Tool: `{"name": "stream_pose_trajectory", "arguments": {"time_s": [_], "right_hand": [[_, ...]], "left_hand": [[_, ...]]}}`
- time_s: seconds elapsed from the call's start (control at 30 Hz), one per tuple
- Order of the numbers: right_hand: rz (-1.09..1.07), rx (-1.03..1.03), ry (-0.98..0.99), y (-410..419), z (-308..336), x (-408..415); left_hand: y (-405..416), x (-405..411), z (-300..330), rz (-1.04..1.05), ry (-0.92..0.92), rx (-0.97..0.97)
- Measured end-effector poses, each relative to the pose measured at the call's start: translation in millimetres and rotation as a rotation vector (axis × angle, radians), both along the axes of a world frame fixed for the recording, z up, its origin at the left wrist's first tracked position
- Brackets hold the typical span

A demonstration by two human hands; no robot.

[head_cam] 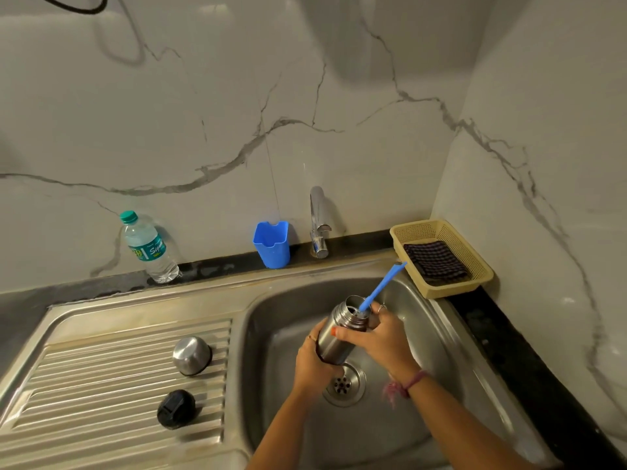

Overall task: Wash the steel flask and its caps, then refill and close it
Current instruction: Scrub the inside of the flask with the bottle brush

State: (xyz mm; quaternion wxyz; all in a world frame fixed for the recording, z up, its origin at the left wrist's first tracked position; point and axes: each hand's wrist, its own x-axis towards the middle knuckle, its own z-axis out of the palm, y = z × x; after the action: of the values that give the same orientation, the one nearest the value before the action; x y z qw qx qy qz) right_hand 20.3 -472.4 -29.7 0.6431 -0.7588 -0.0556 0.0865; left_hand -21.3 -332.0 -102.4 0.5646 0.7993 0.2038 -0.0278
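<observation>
Both grips were closed: my left hand (314, 362) wrapped the lower body of the flask (341, 334), tilting it over the sink (441, 337) so drips would run to the drain (343, 385), while my right hand (376, 335) steadied its neck and pinched the blue brush (381, 286), whose head was down inside the mouth. I had left the steel cap (191, 355) and black cap (175, 408) apart on the drainboard (101, 385), well clear of the scrubbing. For refilling, I judged, the water bottle (149, 247) waited on the bench (34, 300) by the wall.

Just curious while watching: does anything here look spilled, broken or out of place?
Nothing stands out. The flask is held over the sink with a blue brush in its mouth; both caps sit on the drainboard.
</observation>
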Motion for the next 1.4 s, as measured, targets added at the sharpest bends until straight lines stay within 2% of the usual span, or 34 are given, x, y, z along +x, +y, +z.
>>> {"name": "stream_pose_trajectory", "arguments": {"time_s": [0.13,0.2,0.27,0.33,0.43,0.47,0.53,0.73,0.9,0.93,1.03,1.07,1.23,1.3,1.4], "right_hand": [[-0.026,-0.053,-0.089,1.7,8.2,-9.5],[-0.041,-0.094,-0.107,0.5,11.7,-10.9],[-0.055,-0.115,-0.112,-2.2,12.8,-10.7],[-0.063,-0.136,-0.112,-4.9,13.2,-11.0],[-0.023,-0.154,-0.129,-7.4,12.4,-13.2],[-0.003,-0.154,-0.140,-8.2,9.9,-14.1],[0.033,-0.141,-0.157,-10.1,5.5,-17.6],[0.179,-0.079,-0.096,-18.6,6.1,-27.6],[0.579,-0.320,-0.045,-54.7,12.3,-1.8],[0.572,-0.321,0.030,-60.6,21.0,2.4],[0.412,-0.146,0.346,-65.8,59.0,8.6],[0.383,-0.140,0.393,-65.1,75.0,9.4],[0.623,-0.554,0.282,-49.4,147.0,-6.2],[0.732,-0.852,0.104,-37.6,155.4,-21.9],[0.789,-1.357,-0.251,-25.0,136.0,-46.0]], "left_hand": [[-11.2,-5.0,-0.3,0.084,0.010,0.068],[-16.5,-10.1,2.0,0.191,0.093,0.003],[-24.9,-18.0,5.6,0.356,0.190,-0.252],[-30.8,-25.9,5.7,0.493,0.236,-0.619],[-40.4,-27.8,11.6,0.618,0.130,-1.182],[-44.2,-27.0,14.3,0.634,0.077,-1.297],[-50.3,-24.4,20.6,0.627,0.007,-1.392],[-42.6,-7.6,40.8,0.648,0.057,-1.428],[-29.1,-10.3,54.7,0.721,0.092,-1.374],[-24.7,-11.6,53.8,0.731,0.102,-1.379],[-12.5,-10.4,47.8,0.752,0.145,-1.337],[-9.8,-10.2,45.8,0.756,0.162,-1.330],[6.7,-7.8,26.0,0.845,0.176,-1.189],[12.2,-0.7,7.3,0.812,0.177,-1.200],[8.1,-9.7,35.2,0.789,0.165,-1.182]]}}
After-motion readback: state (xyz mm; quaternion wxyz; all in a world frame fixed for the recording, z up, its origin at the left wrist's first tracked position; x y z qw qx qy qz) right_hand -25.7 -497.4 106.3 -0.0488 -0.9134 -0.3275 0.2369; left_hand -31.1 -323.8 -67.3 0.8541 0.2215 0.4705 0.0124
